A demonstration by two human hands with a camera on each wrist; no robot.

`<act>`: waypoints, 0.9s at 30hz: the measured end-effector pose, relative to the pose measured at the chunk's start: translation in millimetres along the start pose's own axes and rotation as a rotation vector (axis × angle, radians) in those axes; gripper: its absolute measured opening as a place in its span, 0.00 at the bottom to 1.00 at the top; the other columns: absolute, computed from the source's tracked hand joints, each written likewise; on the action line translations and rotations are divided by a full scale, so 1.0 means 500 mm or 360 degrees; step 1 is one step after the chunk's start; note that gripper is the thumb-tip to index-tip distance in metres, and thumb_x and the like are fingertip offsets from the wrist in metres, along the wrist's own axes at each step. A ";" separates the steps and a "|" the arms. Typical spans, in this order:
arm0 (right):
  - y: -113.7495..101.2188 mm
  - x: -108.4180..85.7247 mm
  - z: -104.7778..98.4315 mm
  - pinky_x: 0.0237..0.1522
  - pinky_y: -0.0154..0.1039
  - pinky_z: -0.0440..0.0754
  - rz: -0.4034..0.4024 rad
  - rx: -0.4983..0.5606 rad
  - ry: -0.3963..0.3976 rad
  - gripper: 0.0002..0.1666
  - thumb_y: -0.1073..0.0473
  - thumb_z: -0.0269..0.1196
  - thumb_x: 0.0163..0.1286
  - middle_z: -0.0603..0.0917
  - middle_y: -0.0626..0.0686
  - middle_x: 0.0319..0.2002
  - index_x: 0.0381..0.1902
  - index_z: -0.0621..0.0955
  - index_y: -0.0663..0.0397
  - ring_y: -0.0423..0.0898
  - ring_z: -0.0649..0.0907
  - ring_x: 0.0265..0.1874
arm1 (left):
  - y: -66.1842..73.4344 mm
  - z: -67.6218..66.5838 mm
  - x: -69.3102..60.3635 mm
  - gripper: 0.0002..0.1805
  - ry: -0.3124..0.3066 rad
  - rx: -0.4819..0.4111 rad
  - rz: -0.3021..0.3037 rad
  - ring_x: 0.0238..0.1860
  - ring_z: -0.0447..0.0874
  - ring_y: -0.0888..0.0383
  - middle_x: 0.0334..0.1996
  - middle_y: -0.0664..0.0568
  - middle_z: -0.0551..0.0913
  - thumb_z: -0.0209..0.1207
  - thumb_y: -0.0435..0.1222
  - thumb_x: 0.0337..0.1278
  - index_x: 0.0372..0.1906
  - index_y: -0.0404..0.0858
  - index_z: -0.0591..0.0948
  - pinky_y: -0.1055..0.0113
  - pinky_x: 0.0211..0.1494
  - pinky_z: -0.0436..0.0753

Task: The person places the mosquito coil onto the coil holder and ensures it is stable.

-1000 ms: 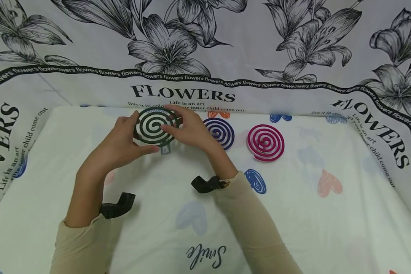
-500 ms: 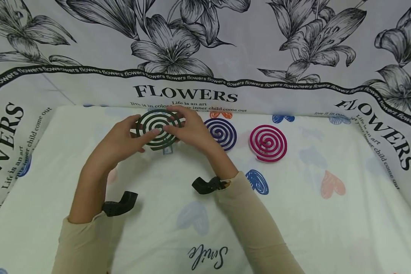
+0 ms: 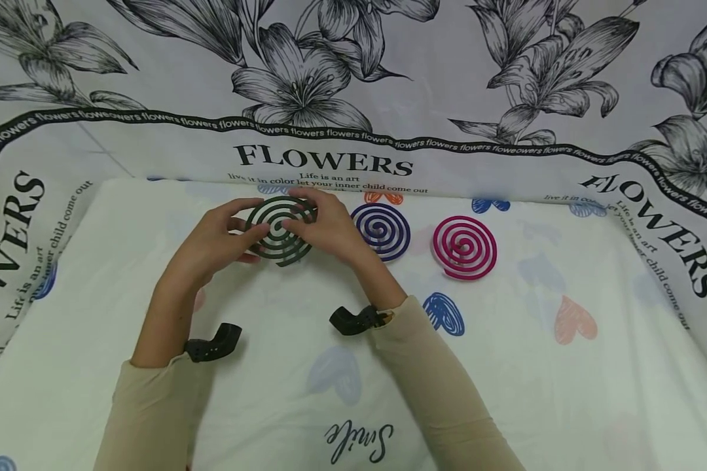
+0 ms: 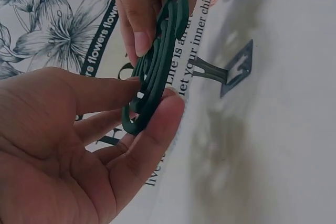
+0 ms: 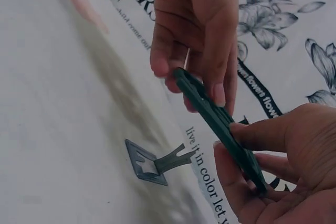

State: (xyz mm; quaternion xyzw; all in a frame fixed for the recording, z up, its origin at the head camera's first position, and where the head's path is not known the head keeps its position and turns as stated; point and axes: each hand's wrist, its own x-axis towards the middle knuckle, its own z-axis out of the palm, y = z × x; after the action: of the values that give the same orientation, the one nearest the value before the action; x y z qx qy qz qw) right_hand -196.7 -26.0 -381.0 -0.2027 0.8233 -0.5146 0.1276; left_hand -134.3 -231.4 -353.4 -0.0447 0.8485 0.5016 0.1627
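Note:
A dark green mosquito coil (image 3: 281, 247) is held by both hands just above the white cloth. My left hand (image 3: 209, 242) pinches its left side, thumb on top and fingers beneath. On the right side my right hand (image 3: 334, 230) pinches it the same way, thumb tip near the centre. Both wrist views show the coil (image 4: 160, 72) almost edge-on and tilted. Under it a small metal coil stand (image 4: 237, 73) stands on the cloth, its forked prong raised and apart from the coil. From the head view the coil and hands cover the stand.
To the right of my right hand lies a dark blue mosquito coil (image 3: 383, 232), partly behind the wrist. A magenta mosquito coil (image 3: 465, 248) lies farther right. The white cloth (image 3: 259, 405) bears printed hearts, and a flower-printed sheet (image 3: 483, 173) lies behind it.
My left thumb has come up onto the coil's face. The coil has shifted slightly right and nearer, now covering the stand in the head view. The right hand has barely moved.

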 end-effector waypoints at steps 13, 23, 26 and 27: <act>0.007 0.005 0.015 0.69 0.47 0.80 0.0071 -0.0152 -0.0042 0.34 0.57 0.68 0.75 0.81 0.54 0.67 0.76 0.74 0.48 0.50 0.81 0.65 | -0.018 0.006 0.015 0.37 0.0054 -0.0098 -0.0057 0.37 0.88 0.63 0.63 0.35 0.76 0.61 0.40 0.77 0.83 0.45 0.62 0.63 0.45 0.94; 0.006 0.002 0.011 0.70 0.48 0.80 0.0084 -0.0164 -0.0050 0.33 0.56 0.68 0.75 0.81 0.55 0.69 0.75 0.75 0.49 0.50 0.81 0.66 | -0.016 0.019 0.023 0.38 0.0043 -0.0096 -0.0059 0.33 0.88 0.64 0.60 0.29 0.83 0.63 0.40 0.75 0.83 0.42 0.62 0.66 0.39 0.93; 0.010 0.003 0.011 0.70 0.47 0.80 0.0093 -0.0185 -0.0036 0.32 0.55 0.68 0.75 0.81 0.53 0.70 0.75 0.75 0.48 0.49 0.81 0.67 | -0.016 0.022 0.024 0.38 0.0036 -0.0093 -0.0055 0.34 0.88 0.64 0.60 0.30 0.84 0.63 0.40 0.75 0.83 0.42 0.62 0.65 0.40 0.93; 0.011 0.003 0.011 0.71 0.47 0.80 0.0096 -0.0191 -0.0034 0.32 0.55 0.68 0.75 0.81 0.53 0.70 0.74 0.76 0.47 0.49 0.81 0.67 | -0.016 0.023 0.024 0.38 0.0033 -0.0091 -0.0056 0.34 0.88 0.64 0.60 0.30 0.84 0.62 0.40 0.76 0.83 0.42 0.62 0.66 0.40 0.93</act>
State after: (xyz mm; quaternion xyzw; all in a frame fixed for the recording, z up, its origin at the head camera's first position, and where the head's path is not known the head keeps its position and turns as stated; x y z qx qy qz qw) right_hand -197.0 -29.1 -388.5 -0.1906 0.8571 -0.4579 0.1395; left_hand -141.0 -224.3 -369.3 -0.0696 0.8345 0.5222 0.1614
